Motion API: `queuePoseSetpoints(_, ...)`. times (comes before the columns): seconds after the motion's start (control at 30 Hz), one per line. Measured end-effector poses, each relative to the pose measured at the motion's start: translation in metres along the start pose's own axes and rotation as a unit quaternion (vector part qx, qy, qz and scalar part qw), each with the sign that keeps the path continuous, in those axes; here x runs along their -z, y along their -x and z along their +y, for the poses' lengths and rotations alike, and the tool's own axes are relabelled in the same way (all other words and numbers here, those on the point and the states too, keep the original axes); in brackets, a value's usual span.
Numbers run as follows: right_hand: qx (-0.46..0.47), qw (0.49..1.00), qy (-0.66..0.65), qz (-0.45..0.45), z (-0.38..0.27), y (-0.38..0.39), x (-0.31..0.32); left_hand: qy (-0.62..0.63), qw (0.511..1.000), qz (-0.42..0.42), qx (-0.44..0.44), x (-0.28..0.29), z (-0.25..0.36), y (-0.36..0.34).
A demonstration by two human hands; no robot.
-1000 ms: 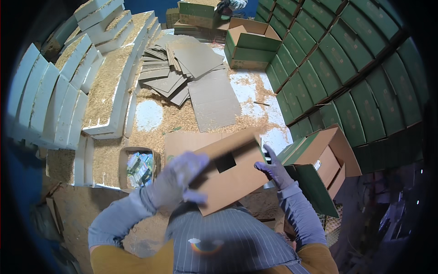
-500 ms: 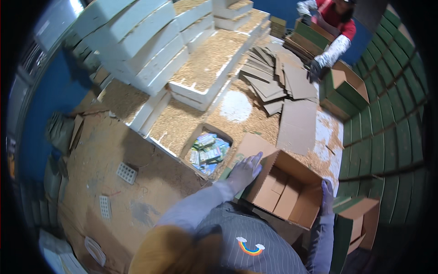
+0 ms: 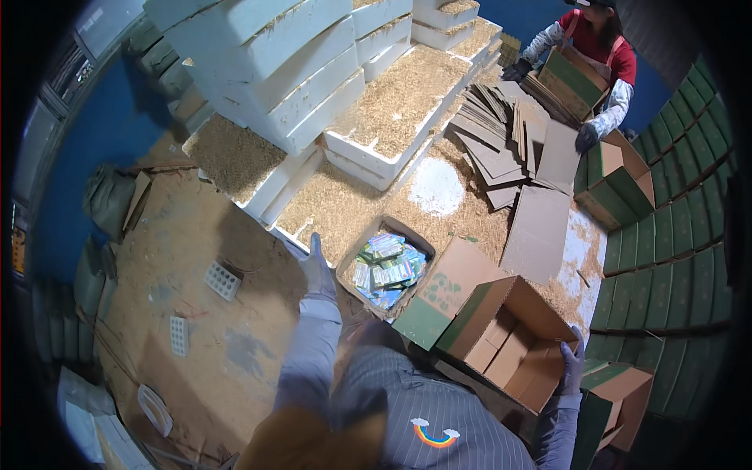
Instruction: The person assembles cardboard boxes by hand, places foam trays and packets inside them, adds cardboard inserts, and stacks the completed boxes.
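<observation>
An open cardboard box (image 3: 489,356), green outside and brown inside, lies tilted in front of me. My right hand (image 3: 573,364) grips its right side, fingers over the edge. My left hand (image 3: 316,274), in a pale glove, is stretched out with nothing in it, beside the white foam tray (image 3: 291,237) of grain-like husks. Just right of that hand stands a small box (image 3: 345,272) filled with colourful packets (image 3: 390,262). A flattened green-and-brown carton (image 3: 450,286) lies between the packets and the open box.
Foam trays (image 3: 305,94) rise in stacks at the far left. Flat cardboard sheets (image 3: 536,235) cover the far table. Beyond them a co-worker (image 3: 619,63) handles another carton (image 3: 615,176). Green cartons (image 3: 658,258) form a wall at right; another open box (image 3: 619,392) stands near my right arm.
My left hand has let go of the box's left side and moved left to beside the foam tray. My right hand stays on the box. The co-worker has straightened up.
</observation>
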State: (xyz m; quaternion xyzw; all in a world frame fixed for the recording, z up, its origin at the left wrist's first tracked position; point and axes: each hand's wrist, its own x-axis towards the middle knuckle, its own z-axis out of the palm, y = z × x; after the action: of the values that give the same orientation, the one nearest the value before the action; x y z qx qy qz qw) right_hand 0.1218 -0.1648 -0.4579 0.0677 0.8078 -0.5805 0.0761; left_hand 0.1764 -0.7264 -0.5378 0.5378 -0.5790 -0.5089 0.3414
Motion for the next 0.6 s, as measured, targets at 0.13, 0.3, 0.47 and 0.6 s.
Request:
queuePoseSetpoints(0.13, 0.030, 0.999, 0.033, -0.003, -0.023, 0.004, -0.015, 0.142, 0.988, -0.040, -0.054, 0.050, -0.019, -0.033)
queuePoseSetpoints(0.3, 0.062, 0.993, 0.097, 0.024, 0.012, -0.003, 0.013, 0.209, 0.965, -0.150, -0.049, 0.174, 0.047, 0.000)
queuePoseSetpoints(0.47, 0.007, 0.999, -0.039, 0.030, 0.011, -0.003, 0.013, 0.304, 0.912, -0.218, 0.165, 0.222, 0.078, 0.023)
queuePoseSetpoints(0.6, 0.092, 0.989, 0.105, 0.044, 0.007, -0.018, 0.013, 0.247, 0.893, -0.348, 0.141, 0.137, 0.138, 0.073)
